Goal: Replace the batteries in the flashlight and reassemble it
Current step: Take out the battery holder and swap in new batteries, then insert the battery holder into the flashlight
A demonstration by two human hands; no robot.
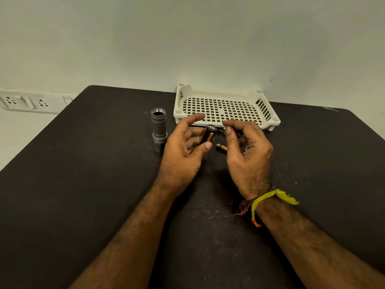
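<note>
A black cylindrical battery carrier (209, 134), one copper-topped cell showing in its side slot, sits tilted in the person's left hand (180, 151) above the middle of the dark matte worktop (83, 184); thumb and curled lower fingers grip it while the forefinger stands free above. The right hand (245, 151) hovers just beside it, fingers bent and pinched near the carrier's top; whether they hold a small part cannot be told. A loose copper-and-black battery (221, 147) lies on the worktop between the two hands, and another small item behind the right thumb is too hidden to name.

Loading appears to be the step in hand. It would go best with the carrier held steady and turned so an open slot faces up, each cell's polarity checked against the slot's marks, and the cell pressed in spring end first until it seats flush.

The grey metal flashlight body (159, 127) stands on its head, open threaded end up, just left of the left hand, toward the far edge; a careless sweep could topple it. The white perforated plastic tray (268, 113) rests against the far edge behind the hands. The near half of the worktop and its left side lie bare, giving ample room.
</note>
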